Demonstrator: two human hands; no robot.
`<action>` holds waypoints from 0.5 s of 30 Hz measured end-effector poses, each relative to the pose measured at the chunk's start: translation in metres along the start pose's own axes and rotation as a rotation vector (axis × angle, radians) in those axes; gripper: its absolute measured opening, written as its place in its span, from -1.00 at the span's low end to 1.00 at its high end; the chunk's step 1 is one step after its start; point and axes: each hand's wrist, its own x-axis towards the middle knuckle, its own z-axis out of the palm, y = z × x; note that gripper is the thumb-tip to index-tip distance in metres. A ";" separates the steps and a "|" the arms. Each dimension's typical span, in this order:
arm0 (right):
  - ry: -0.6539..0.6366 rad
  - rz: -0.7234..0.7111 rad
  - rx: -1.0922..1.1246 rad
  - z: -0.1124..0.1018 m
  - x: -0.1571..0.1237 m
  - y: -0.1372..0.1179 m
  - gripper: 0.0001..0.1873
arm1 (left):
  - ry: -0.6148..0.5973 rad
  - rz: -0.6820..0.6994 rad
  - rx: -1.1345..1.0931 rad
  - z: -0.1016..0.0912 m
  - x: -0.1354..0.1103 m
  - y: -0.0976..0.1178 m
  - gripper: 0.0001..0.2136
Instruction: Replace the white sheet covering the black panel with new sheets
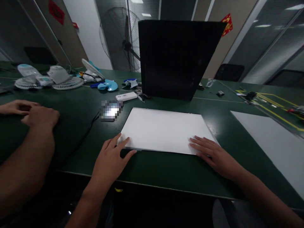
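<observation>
A flat white rectangular sheet or panel (pixel 163 129) with a thin dark edge lies on the green tabletop (pixel 166 172). At its near left corner rests my left hand (pixel 111 156), fingers spread, fingertips on the white surface and thumb by the front edge. My right hand (pixel 210 153) lies flat over the near right corner with its fingers stretched out. Neither hand grips anything. Right behind the panel stands a large black box-like object (pixel 178 60), its side facing me dark and plain.
Another person's hands (pixel 40 114) rest on the table at left. A blurred-out device (pixel 110 110) with a cable and a white oblong device (pixel 126 96) lie nearby. Fan parts (pixel 67 83) are piled at back left. A second white sheet (pixel 268 139) and yellow strips (pixel 277 109) lie right.
</observation>
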 end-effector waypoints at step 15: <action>0.026 -0.038 -0.002 0.005 -0.003 0.007 -0.38 | 0.171 -0.031 -0.144 0.021 0.002 -0.023 -0.42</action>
